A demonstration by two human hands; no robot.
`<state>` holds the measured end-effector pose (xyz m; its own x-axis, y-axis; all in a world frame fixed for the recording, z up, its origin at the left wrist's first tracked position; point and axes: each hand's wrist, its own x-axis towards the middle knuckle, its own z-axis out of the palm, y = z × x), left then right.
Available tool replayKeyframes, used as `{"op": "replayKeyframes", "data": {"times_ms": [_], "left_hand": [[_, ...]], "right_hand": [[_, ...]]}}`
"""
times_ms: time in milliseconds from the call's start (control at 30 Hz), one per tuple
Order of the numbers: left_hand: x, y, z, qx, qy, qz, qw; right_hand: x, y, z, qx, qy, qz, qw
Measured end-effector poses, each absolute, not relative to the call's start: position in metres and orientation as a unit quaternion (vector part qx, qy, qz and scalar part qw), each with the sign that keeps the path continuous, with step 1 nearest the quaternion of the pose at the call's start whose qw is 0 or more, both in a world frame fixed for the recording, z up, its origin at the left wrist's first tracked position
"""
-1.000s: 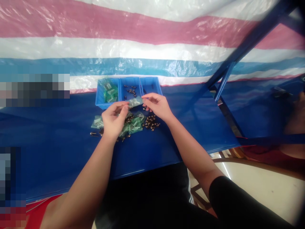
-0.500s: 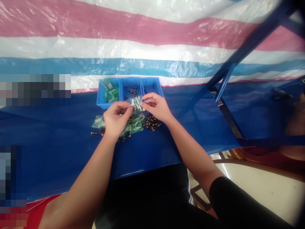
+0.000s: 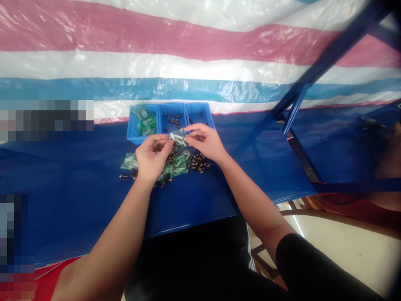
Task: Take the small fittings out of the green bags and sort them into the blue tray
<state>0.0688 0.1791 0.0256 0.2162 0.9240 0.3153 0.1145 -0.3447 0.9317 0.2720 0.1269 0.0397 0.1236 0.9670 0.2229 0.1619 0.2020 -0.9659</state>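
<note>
Between my hands is a small clear plastic bag (image 3: 178,137) with several pale, rod-like pieces inside. My left hand (image 3: 152,155) pinches its left side, and my right hand (image 3: 204,141) grips the right side. Below the bag, greenish plastic bags (image 3: 179,165) of similar pale pieces lie in a pile on the blue table (image 3: 200,198). Dark screws (image 3: 200,163) are heaped to the right of the pile. More screws lie partly hidden under my left hand, beside another small bag (image 3: 129,161).
Behind my hands stand three blue bins: the left bin (image 3: 133,127) holds greenish bags, the middle bin (image 3: 162,121) loose screws. The right bin (image 3: 202,109) is partly covered by my hand. A blue metal frame (image 3: 294,96) rises at right, near another person's arm (image 3: 388,163).
The bag of pale pieces has tilted flatter between my hands, and the pieces in it have shifted. Both hands stay in nearly the same place.
</note>
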Motion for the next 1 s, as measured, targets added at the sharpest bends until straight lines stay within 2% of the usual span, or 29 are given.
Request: {"op": "replayKeyframes", "data": {"times_ms": [400,600,700,833,1000], "left_hand": [[0.068,0.18,0.029,0.668,0.394,0.471,0.421],[0.069,0.179,0.032,0.6,0.378,0.399,0.581],[0.068,0.18,0.033,0.582,0.377,0.386,0.608],[0.069,0.181,0.036,0.553,0.381,0.412,0.616],[0.068,0.189,0.041,0.462,0.397,0.541,0.581]], "right_hand": [[0.271,0.128,0.037,-0.532,-0.548,0.347,0.544],[0.271,0.13,0.036,-0.514,-0.529,0.36,0.572],[0.27,0.129,0.038,-0.514,-0.511,0.378,0.576],[0.269,0.128,0.04,-0.524,-0.497,0.386,0.574],[0.269,0.128,0.041,-0.533,-0.481,0.399,0.57]]}}
